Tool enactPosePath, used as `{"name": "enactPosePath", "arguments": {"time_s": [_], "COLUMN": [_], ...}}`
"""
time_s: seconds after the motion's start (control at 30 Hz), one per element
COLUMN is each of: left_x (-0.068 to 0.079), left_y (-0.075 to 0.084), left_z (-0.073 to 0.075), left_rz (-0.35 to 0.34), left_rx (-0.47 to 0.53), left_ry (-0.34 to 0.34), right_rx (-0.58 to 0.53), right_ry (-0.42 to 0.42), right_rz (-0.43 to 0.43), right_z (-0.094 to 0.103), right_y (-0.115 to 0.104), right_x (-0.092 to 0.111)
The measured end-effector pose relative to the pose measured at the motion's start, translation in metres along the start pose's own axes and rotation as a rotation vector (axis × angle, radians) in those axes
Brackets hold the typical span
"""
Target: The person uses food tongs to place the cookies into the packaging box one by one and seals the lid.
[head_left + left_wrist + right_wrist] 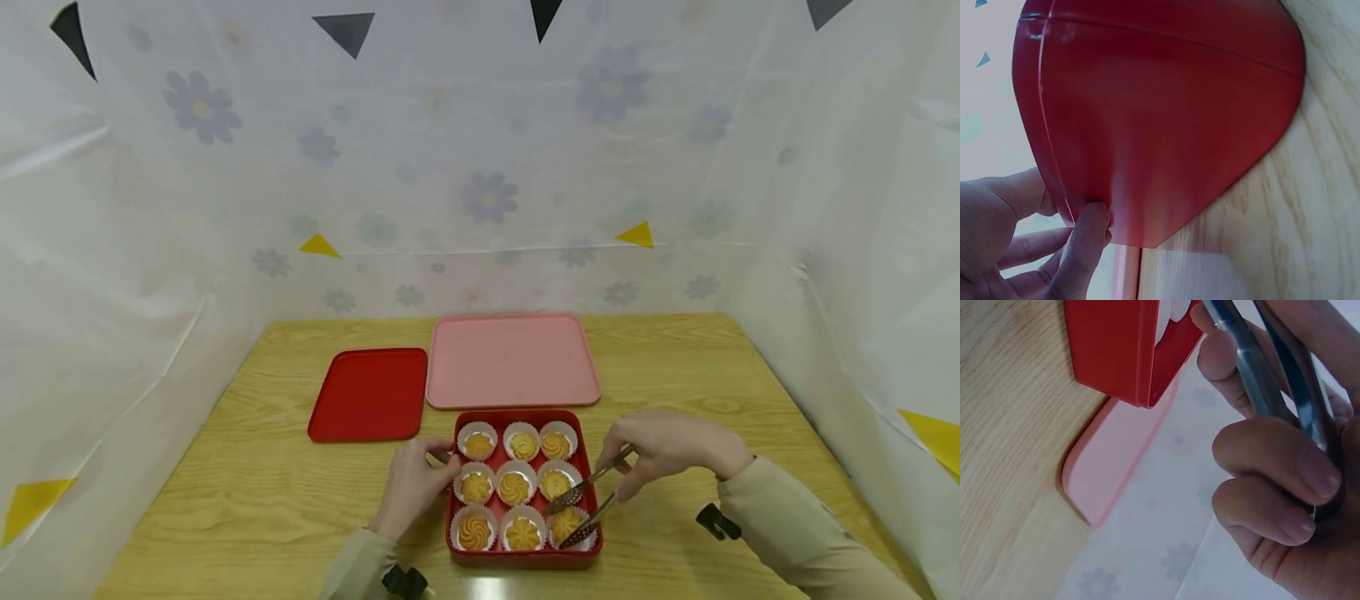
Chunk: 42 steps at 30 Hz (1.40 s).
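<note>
A red box (525, 560) stands at the front of the table, with several swirled butter cookies (522, 533) in white paper cups set in rows. My left hand (422, 482) grips the box's left wall by its rim; in the left wrist view, fingers (1088, 234) press the outer side. My right hand (663, 450) holds metal tongs (611, 468) over the box's right side. The tongs' perforated tips are spread, one on each side of the front right cookie (566, 522). In the right wrist view, fingers curl round the tongs' handles (1260, 384).
Behind the box lies a pink tray (513, 360), its front edge close to the box. A flat red tray (369, 396) lies to the left of it. White sheeting (487, 150) with flower prints surrounds the wooden table (247, 475).
</note>
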<state>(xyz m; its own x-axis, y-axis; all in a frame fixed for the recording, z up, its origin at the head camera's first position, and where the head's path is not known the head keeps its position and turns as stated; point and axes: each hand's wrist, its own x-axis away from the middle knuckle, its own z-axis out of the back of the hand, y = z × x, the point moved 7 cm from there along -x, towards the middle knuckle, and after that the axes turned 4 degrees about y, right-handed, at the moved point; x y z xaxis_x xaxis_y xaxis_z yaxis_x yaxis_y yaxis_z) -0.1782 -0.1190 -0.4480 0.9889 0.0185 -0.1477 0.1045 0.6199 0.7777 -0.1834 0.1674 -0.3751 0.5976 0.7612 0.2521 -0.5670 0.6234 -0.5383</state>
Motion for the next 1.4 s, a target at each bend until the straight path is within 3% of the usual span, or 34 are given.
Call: {"name": "enactPosePath", "arguments": {"time_s": [0.77,1.0,1.13,1.2,1.4], "left_x": [-0.001,0.001,0.002,0.002,0.001], "left_y": [0.003,0.004,0.002,0.001,0.0], "left_z": [0.002,0.002,0.001,0.001,-0.001], "left_rz": [-0.018,-0.014,0.002,0.004,0.008], "left_rx": [-0.01,0.001,0.002,0.003,0.001], "left_ry": [0.014,0.005,0.0,0.0,-0.011], "right_rx": [0.016,-0.131,-0.239,-0.284,-0.426], "right_ry": [0.026,0.077,0.19,0.281,0.59], "right_rz": [0.01,0.107,0.159,0.132,-0.147], "right_z": [0.008,0.008,0.002,-0.003,-0.017], "right_y": [-0.004,0.012,0.031,0.045,0.086], "right_x": [0.002,0.007,0.007,0.007,0.009]}}
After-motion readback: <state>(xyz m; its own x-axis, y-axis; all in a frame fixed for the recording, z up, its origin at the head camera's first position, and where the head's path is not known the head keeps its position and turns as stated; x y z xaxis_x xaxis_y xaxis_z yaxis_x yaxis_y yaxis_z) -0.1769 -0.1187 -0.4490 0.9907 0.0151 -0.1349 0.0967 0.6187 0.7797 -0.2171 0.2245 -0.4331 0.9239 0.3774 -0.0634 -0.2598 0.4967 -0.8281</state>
